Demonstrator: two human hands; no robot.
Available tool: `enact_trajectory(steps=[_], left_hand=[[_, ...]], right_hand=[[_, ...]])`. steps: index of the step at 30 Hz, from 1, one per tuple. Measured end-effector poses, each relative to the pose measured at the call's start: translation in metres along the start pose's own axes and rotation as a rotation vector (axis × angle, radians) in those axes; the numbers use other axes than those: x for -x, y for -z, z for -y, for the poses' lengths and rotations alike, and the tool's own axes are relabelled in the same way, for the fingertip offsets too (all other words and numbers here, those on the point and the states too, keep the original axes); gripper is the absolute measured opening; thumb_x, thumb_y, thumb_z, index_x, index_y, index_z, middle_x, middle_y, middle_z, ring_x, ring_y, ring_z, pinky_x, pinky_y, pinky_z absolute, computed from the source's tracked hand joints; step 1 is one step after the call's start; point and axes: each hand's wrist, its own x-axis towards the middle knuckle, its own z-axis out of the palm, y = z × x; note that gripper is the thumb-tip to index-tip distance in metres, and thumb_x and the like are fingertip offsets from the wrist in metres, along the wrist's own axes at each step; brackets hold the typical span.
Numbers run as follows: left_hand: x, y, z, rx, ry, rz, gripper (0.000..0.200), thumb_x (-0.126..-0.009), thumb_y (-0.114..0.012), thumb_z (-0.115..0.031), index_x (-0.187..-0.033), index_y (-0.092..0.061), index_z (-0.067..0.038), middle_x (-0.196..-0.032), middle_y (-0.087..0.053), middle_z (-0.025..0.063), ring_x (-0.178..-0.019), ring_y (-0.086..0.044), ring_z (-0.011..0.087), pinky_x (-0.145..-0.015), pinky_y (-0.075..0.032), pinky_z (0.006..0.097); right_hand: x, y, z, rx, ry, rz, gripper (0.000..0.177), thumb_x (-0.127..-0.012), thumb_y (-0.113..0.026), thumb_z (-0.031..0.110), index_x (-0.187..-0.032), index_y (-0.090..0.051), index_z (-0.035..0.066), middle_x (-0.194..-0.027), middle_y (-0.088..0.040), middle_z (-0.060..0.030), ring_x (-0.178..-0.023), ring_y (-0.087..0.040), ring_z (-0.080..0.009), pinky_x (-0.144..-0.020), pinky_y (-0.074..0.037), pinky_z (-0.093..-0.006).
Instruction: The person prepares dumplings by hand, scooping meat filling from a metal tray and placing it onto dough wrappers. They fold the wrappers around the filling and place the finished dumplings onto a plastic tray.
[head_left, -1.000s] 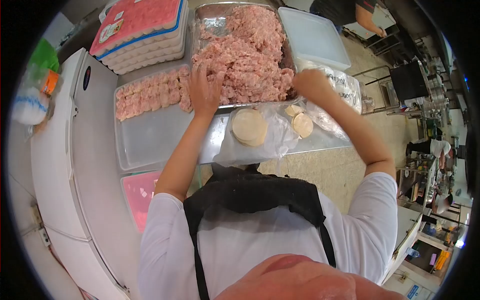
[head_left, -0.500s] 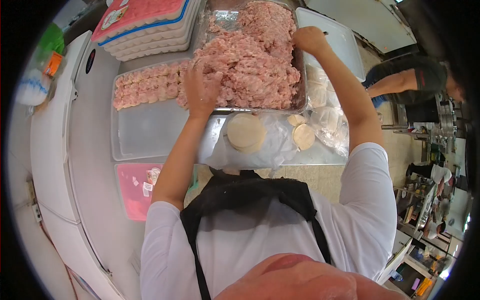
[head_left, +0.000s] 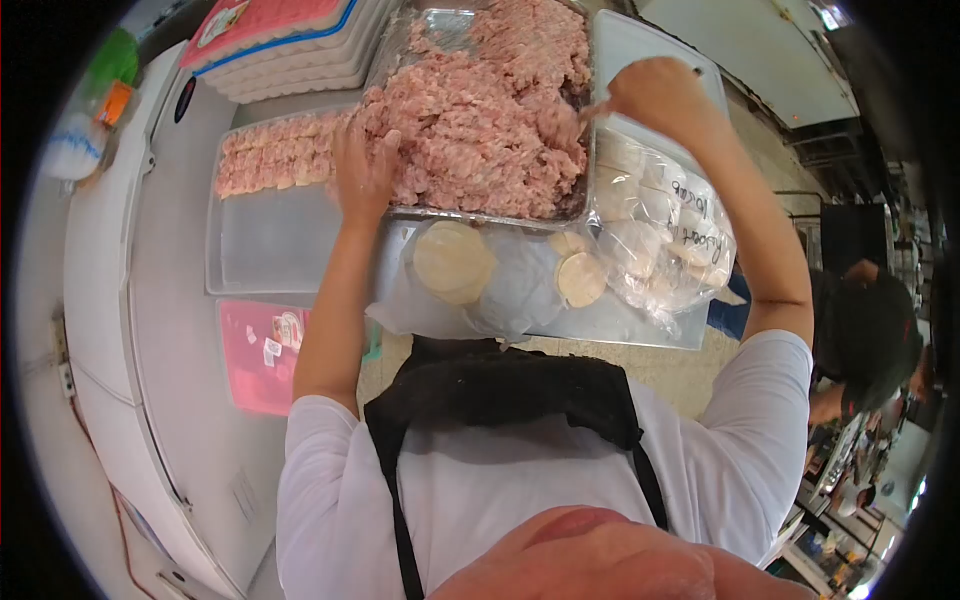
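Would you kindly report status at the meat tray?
Left hand open at ground meat; right hand curled near tray's right rim, contents unclear; no obstruction visible.

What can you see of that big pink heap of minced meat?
The pink heap of minced meat looks raw, moist and coarse, flecked with paler bits. Lumpy, it fills most of a rectangular silver metal tray, leaving bare metal at far left. The bare left hand is at its left edge; contact is unclear.

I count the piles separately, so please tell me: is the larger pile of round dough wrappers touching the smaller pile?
Apart. The head view shows crumpled plastic in the gap between the larger pile and the smaller pile.
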Motion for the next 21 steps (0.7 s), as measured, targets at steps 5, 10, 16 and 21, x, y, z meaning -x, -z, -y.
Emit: enact_trajectory(steps=[5,10,16,21], left_hand=[[0.0,-0.001,0.004,0.021,0.064,0.003,0.048,-0.089,-0.057,-0.036,-0.124,-0.054,-0.002,-0.127,-0.05,0.0217,-0.121,-0.042,0.0393,-0.105,-0.029,0.0469],[0.003,-0.005,0.016,-0.023,0.04,-0.064,0.048,-0.089,-0.058,-0.035,-0.123,-0.054,0.0,-0.126,-0.051,0.0226,-0.119,-0.044,0.0397,-0.103,-0.031,0.0466],[0.004,-0.006,0.007,-0.017,0.039,-0.026,0.049,-0.089,-0.058,-0.035,-0.122,-0.054,0.0,-0.125,-0.052,0.0227,-0.118,-0.045,0.0396,-0.103,-0.032,0.0461],[0.001,-0.006,0.011,-0.048,0.005,-0.019,0.048,-0.09,-0.055,-0.036,-0.124,-0.054,-0.001,-0.125,-0.051,0.0219,-0.119,-0.045,0.0389,-0.103,-0.032,0.0454]], right_hand=[[-0.07,-0.088,-0.067,0.081,-0.074,-0.116,0.043,-0.081,-0.061,0.047,-0.072,-0.067,0.006,-0.067,-0.065,-0.012,-0.071,-0.067,-0.0295,-0.062,-0.052,-0.0409],[-0.1,-0.145,-0.03,0.003,-0.056,-0.166,0.032,-0.08,-0.063,0.036,-0.072,-0.068,0.006,-0.074,-0.068,-0.0128,-0.075,-0.068,-0.0294,-0.063,-0.053,-0.0414],[-0.001,-0.079,0.058,-0.074,0.122,-0.111,0.015,-0.076,-0.06,0.017,-0.069,-0.068,0.007,-0.071,-0.067,-0.0124,-0.069,-0.068,-0.0266,-0.058,-0.054,-0.0381],[0.009,-0.023,-0.004,0.017,0.043,-0.122,0.033,-0.086,-0.059,0.037,-0.072,-0.068,0.009,-0.07,-0.066,-0.0092,-0.07,-0.067,-0.0256,-0.055,-0.052,-0.0392]])
